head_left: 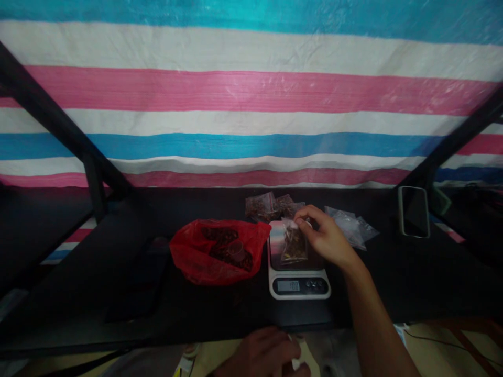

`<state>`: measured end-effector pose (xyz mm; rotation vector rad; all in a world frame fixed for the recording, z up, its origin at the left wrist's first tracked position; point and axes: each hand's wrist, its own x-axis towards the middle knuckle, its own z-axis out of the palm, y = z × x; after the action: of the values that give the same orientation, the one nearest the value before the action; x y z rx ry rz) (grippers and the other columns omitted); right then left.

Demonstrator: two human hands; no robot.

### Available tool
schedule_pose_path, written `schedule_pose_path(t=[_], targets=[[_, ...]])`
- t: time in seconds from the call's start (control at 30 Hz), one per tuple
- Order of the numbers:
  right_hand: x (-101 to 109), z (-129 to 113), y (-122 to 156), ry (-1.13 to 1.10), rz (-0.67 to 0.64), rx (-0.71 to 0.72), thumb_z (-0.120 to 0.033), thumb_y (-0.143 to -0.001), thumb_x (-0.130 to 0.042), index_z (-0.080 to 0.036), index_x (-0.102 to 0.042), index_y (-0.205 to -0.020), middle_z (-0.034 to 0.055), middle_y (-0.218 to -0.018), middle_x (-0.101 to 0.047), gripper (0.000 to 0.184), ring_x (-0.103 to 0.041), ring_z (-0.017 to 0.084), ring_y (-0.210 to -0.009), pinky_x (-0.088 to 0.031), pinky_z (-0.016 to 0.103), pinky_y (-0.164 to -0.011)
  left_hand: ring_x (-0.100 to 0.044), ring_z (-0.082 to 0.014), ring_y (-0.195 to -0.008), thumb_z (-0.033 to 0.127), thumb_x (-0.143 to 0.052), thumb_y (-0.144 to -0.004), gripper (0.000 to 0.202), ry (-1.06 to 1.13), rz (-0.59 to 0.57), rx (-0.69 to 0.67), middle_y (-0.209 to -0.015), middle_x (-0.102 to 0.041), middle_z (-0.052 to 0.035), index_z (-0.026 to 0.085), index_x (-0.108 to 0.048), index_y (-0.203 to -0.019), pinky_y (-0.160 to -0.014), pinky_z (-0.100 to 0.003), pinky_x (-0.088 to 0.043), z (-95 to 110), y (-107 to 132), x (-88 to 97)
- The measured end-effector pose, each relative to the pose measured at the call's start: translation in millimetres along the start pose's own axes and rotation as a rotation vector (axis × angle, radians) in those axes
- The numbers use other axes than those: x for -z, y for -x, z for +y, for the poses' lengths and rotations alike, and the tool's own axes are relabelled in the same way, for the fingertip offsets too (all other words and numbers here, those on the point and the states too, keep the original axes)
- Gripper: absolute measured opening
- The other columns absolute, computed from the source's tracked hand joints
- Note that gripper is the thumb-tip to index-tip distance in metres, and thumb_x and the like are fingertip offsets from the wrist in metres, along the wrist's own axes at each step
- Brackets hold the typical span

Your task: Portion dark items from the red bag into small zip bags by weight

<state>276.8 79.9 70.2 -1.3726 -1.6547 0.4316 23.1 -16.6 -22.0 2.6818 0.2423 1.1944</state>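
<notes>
My right hand [324, 235] reaches over a small white kitchen scale [298, 285] and pinches the top of a small clear bag of brown bits [294, 245] that rests on the scale's plate. The scale's display is lit. My left hand [261, 356] is low at the near table edge, its fingers curled round a small white thing I cannot make out. A red plastic bag [218, 251] lies open left of the scale, with dark brown contents and a small clear cup inside.
Filled small bags [269, 205] lie behind the scale, and empty clear bags [351, 225] lie to its right. A phone [413, 212] rests at the far right of the black table [118, 283]. A striped tarp [251, 104] hangs behind. Black frame bars slant at both sides.
</notes>
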Motion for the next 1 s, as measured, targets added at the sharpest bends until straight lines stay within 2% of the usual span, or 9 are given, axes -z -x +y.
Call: schedule_pose_path(t=[0.1, 0.17, 0.3, 0.43, 0.5, 0.57, 0.67, 0.87, 1.0], targets=[[6, -9, 1, -0.055, 0.033, -0.019, -0.027, -0.094, -0.062, -0.024, -0.071, -0.091, 0.0026, -0.089, -0.071, 0.010, -0.064, 0.021, -0.085, -0.047, 0.035, -0.079, -0.072, -0.0121, -0.083, 0.010, -0.043, -0.108, 0.027, -0.050, 0.241, 0.071, -0.083, -0.072, -0.0023, 0.018, -0.067, -0.101, -0.084, -0.023, -0.063, -2, -7, 16.7], [11, -14, 3, -0.051, 0.060, -0.021, -0.026, -0.092, -0.063, -0.023, -0.072, -0.090, 0.0027, -0.088, -0.072, 0.009, -0.065, 0.021, -0.083, -0.047, 0.034, -0.078, -0.073, -0.0119, -0.083, 0.009, -0.045, -0.108, 0.025, -0.091, 0.321, 0.101, -0.082, -0.072, -0.0024, 0.017, -0.067, -0.099, -0.083, -0.022, -0.064, 0, -9, 25.5], [23, -33, 6, -0.030, 0.097, -0.003, -0.027, -0.090, -0.066, -0.023, -0.074, -0.088, 0.0033, -0.088, -0.075, 0.009, -0.067, 0.020, -0.083, -0.050, 0.033, -0.077, -0.074, -0.0128, -0.077, 0.010, -0.055, -0.104, 0.016, -0.073, 0.297, 0.076, -0.080, -0.071, -0.0015, 0.018, -0.068, -0.099, -0.079, -0.023, -0.066, 2, -6, 36.6], [29, -42, 6, -0.072, 0.134, -0.028, -0.031, -0.088, -0.070, -0.024, -0.075, -0.092, 0.0040, -0.090, -0.078, 0.010, -0.070, 0.021, -0.084, -0.053, 0.033, -0.076, -0.073, -0.0130, -0.076, 0.004, -0.056, -0.100, 0.019, -0.089, 0.272, 0.021, -0.080, -0.072, -0.0013, 0.019, -0.068, -0.100, -0.076, -0.023, -0.067, 4, -4, 36.1], [25, -34, 4, -0.140, 0.132, -0.075, -0.034, -0.086, -0.071, -0.023, -0.074, -0.093, 0.0046, -0.089, -0.078, 0.013, -0.071, 0.022, -0.083, -0.055, 0.033, -0.074, -0.074, -0.0140, -0.080, 0.001, -0.054, -0.098, 0.023, -0.169, 0.272, 0.043, -0.082, -0.072, -0.0020, 0.019, -0.068, -0.099, -0.078, -0.025, -0.067, 6, -4, 30.5], [18, -21, 3, -0.178, 0.107, -0.125, -0.036, -0.085, -0.072, -0.023, -0.073, -0.095, 0.0049, -0.088, -0.077, 0.016, -0.072, 0.023, -0.081, -0.055, 0.034, -0.072, -0.074, -0.0153, -0.087, -0.002, -0.053, -0.093, 0.026, -0.227, 0.300, 0.146, -0.089, -0.071, -0.0038, 0.019, -0.068, -0.100, -0.081, -0.026, -0.067, 7, -6, 24.0], [8, -3, 2, -0.064, 0.078, -0.159, -0.032, -0.086, -0.070, -0.023, -0.073, -0.095, 0.0053, -0.090, -0.078, 0.014, -0.072, 0.024, -0.083, -0.056, 0.038, -0.079, -0.072, -0.0166, -0.096, -0.005, -0.054, -0.088, 0.031, -0.231, 0.343, 0.249, -0.097, -0.069, -0.0060, 0.018, -0.068, -0.104, -0.084, -0.027, -0.066, 6, -11, 19.7], [10, 9, -3, 0.199, 0.240, -0.101, -0.027, -0.090, -0.062, -0.023, -0.077, -0.093, 0.0085, -0.097, -0.079, 0.016, -0.070, 0.027, -0.094, -0.053, 0.045, -0.093, -0.068, -0.0144, -0.090, -0.004, -0.055, -0.088, 0.026, -0.169, 0.363, 0.132, -0.093, -0.067, -0.0049, 0.015, -0.066, -0.101, -0.082, -0.025, -0.065, 1, -23, 28.3], [18, 13, -4, 0.190, 0.242, -0.094, -0.032, -0.093, -0.060, -0.022, -0.079, -0.092, 0.0084, -0.097, -0.080, 0.021, -0.070, 0.026, -0.090, -0.053, 0.043, -0.091, -0.066, -0.0117, -0.074, 0.005, -0.050, -0.102, 0.018, -0.054, 0.374, 0.072, -0.078, -0.065, -0.0002, 0.017, -0.063, -0.097, -0.074, -0.023, -0.064, 4, -19, 14.1]])
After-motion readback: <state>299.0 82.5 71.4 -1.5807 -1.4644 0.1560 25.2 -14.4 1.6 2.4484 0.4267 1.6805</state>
